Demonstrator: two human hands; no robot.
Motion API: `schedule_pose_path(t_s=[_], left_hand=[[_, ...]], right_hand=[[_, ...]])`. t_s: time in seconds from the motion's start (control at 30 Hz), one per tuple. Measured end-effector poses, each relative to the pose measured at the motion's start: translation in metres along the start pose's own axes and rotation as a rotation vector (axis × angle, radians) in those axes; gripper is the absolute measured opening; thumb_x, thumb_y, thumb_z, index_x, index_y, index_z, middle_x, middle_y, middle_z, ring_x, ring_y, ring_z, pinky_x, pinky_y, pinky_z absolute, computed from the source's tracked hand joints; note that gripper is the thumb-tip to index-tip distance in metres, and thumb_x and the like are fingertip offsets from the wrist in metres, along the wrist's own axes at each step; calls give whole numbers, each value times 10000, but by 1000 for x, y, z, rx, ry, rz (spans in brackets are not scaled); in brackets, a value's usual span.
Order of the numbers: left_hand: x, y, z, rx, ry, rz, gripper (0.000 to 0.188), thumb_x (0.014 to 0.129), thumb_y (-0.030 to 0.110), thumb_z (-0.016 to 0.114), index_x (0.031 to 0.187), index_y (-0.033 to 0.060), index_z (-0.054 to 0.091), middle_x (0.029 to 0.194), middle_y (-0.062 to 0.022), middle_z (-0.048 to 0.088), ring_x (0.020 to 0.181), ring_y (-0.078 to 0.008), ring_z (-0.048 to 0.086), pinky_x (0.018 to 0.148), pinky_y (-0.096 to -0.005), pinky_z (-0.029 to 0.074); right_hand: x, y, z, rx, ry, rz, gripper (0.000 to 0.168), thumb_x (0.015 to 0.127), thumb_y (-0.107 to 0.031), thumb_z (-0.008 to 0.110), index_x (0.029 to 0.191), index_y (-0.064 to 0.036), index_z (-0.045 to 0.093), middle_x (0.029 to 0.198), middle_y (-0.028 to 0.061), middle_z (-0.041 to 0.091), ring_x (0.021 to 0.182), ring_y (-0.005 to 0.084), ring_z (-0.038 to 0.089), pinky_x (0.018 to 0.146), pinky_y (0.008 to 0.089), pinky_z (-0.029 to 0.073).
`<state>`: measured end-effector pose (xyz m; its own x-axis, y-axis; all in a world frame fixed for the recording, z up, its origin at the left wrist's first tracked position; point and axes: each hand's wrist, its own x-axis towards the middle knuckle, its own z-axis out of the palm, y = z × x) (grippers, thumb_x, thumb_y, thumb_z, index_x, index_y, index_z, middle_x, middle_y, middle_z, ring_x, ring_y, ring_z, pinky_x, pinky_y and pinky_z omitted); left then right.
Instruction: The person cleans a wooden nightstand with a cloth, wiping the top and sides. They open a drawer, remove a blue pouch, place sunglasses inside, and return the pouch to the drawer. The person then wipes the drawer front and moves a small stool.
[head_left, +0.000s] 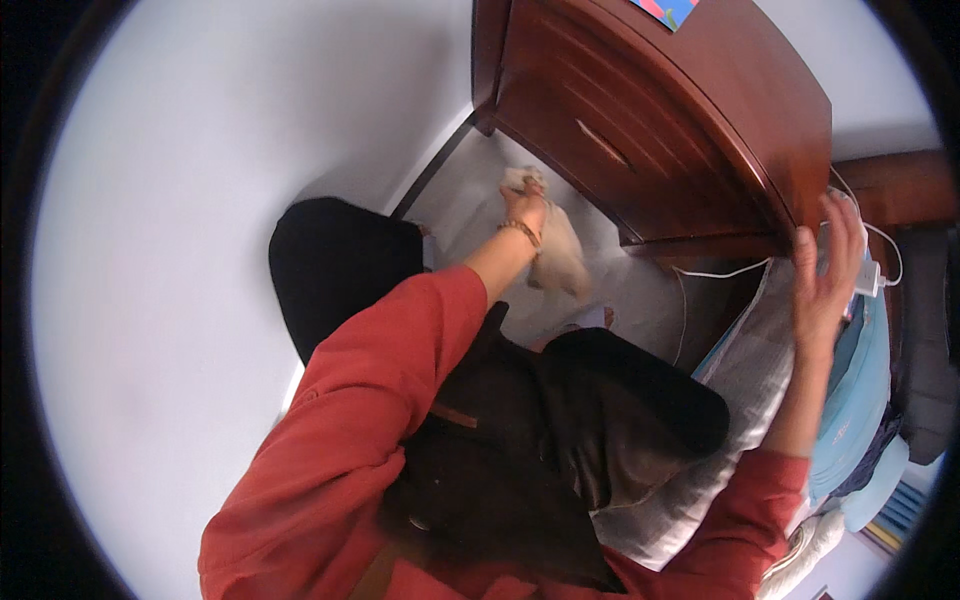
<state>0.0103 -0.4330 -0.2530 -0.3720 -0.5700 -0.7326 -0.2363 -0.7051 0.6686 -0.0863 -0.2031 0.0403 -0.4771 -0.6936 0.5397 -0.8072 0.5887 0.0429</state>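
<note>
My left hand (525, 206), with a beaded bracelet at the wrist, is closed on a bunched beige cloth (561, 251). The cloth hangs past the hand low over the grey floor (480, 176), blurred; whether it touches the floor I cannot tell. It is in front of a dark red-brown wooden nightstand (577, 161). My right hand (825, 274) has its fingers spread and lies at the nightstand's near right corner, with nothing seen in its grip. Part of its fingertips' contact is hard to make out.
A white wall (187, 225) with a dark baseboard (431, 169) runs along the left. My knees in black trousers (341, 262) flank the floor area. At right are a bed with grey and blue bedding (855, 412), a white charger (868, 278) and a white cable (724, 274) beside the nightstand.
</note>
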Motion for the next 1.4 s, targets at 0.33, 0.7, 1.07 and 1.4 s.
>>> schedule_pose_path(t_s=[0.33, 0.7, 1.07, 1.4], left_hand=[[166, 43, 11, -414, -47, -20, 456, 925, 355, 431, 1292, 83, 433, 1246, -125, 490, 1097, -279, 511, 908, -420, 418], [173, 22, 41, -340, 177, 217, 272, 895, 148, 512, 1143, 37, 510, 1054, -87, 577, 894, -204, 572, 800, -320, 465], [97, -75, 90, -119, -79, -80, 441, 865, 284, 574, 1212, 22, 500, 1117, -124, 589, 962, -238, 558, 844, -335, 432], [159, 21, 50, -301, 197, 177, 406, 898, 259, 471, 1214, 6, 437, 1118, -145, 548, 953, -258, 554, 787, -380, 465]], right_hand=[[12, 54, 51, -4, -275, 55, 567, 903, -419, 424, 1289, -3, 423, 1338, 197, 415, 1256, 351, 377, 1049, 410, 270], [10, 62, 54, 68, -289, 139, 639, 897, -506, 375, 1337, -43, 386, 1393, 156, 367, 1307, 298, 325, 1088, 410, 232], [14, 56, 59, 76, -264, 125, 655, 901, -505, 399, 1310, 6, 399, 1353, 195, 402, 1271, 332, 362, 1064, 417, 257], [14, 58, 56, 117, -270, 165, 706, 885, -552, 404, 1307, 14, 397, 1362, 203, 389, 1280, 329, 356, 1066, 415, 250]])
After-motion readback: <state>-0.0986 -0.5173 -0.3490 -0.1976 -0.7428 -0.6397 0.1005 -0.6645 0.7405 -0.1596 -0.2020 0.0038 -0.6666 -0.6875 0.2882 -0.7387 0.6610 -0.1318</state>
